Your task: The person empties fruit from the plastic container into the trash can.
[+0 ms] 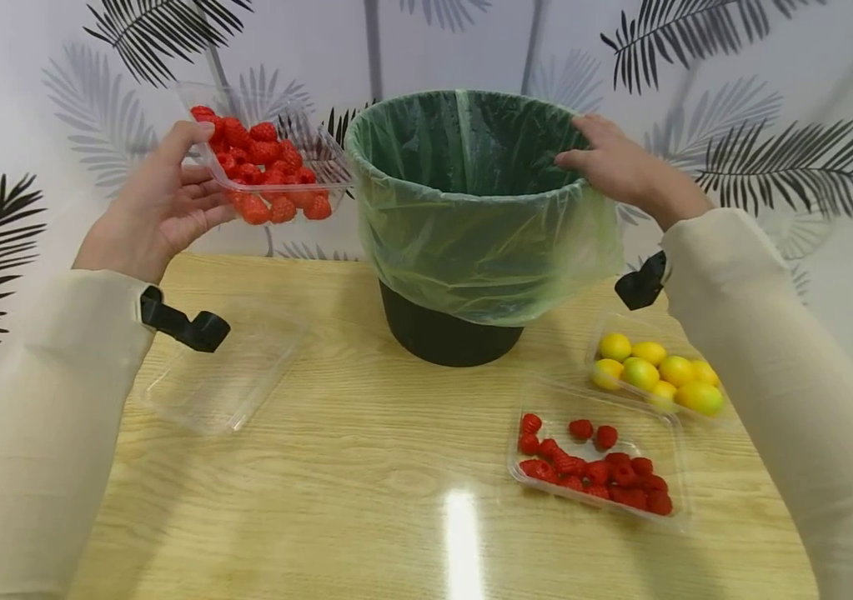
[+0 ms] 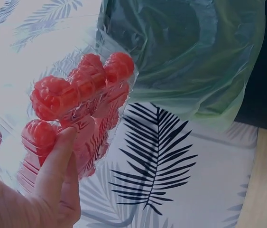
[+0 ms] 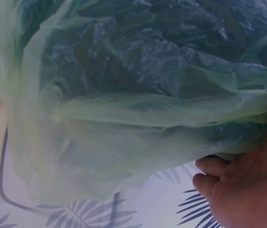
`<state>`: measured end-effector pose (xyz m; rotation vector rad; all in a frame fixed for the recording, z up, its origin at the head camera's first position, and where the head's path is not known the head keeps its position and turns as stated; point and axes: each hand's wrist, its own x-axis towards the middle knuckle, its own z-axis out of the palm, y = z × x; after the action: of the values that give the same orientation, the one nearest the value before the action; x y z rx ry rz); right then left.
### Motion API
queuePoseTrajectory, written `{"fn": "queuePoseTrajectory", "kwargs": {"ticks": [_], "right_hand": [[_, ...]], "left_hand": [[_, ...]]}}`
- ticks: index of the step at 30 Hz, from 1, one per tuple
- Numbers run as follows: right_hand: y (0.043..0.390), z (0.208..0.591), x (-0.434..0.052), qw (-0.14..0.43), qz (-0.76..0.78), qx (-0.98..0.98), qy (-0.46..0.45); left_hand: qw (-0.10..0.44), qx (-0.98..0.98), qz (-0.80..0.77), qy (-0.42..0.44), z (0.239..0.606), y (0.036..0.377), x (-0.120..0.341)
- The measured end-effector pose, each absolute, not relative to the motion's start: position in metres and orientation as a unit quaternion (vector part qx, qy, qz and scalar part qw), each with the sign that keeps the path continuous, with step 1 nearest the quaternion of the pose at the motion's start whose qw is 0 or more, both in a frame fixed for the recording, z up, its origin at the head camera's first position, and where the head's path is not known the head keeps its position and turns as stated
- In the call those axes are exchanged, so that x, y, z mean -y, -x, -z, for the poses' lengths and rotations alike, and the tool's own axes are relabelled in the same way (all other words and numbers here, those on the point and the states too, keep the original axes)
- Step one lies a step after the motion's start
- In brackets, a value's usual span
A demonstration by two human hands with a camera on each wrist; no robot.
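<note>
My left hand (image 1: 171, 187) holds a clear plastic tray of red raspberries (image 1: 264, 162) in the air, just left of the bin's rim; its thumb lies over the tray's near edge. In the left wrist view the same tray of raspberries (image 2: 83, 95) is pinched by my left hand (image 2: 48, 175) beside the green liner (image 2: 190, 52). A black bin lined with a green plastic bag (image 1: 471, 192) stands at the table's back middle. My right hand (image 1: 609, 162) grips the bin's right rim over the liner; in the right wrist view my right hand (image 3: 237, 185) holds the liner (image 3: 138, 109).
An empty clear tray (image 1: 223, 375) lies on the wooden table (image 1: 336, 500) at the left. At the right sit a tray of loose raspberries (image 1: 599, 467) and a tray of yellow-green round fruits (image 1: 654, 371). A palm-leaf patterned wall (image 1: 771, 108) rises behind.
</note>
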<state>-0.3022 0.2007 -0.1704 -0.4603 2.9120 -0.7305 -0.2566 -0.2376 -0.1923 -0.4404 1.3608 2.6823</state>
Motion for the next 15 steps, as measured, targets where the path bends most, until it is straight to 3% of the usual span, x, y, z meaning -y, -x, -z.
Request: {"fn": "queuePoseTrajectory", "kwargs": {"ticks": [15], "right_hand": [[0.302, 0.169, -0.2, 0.06, 0.244, -0.956, 0.15]], "left_hand": [[0.018, -0.46, -0.875, 0.146, 0.165, 0.267, 0.253]]}}
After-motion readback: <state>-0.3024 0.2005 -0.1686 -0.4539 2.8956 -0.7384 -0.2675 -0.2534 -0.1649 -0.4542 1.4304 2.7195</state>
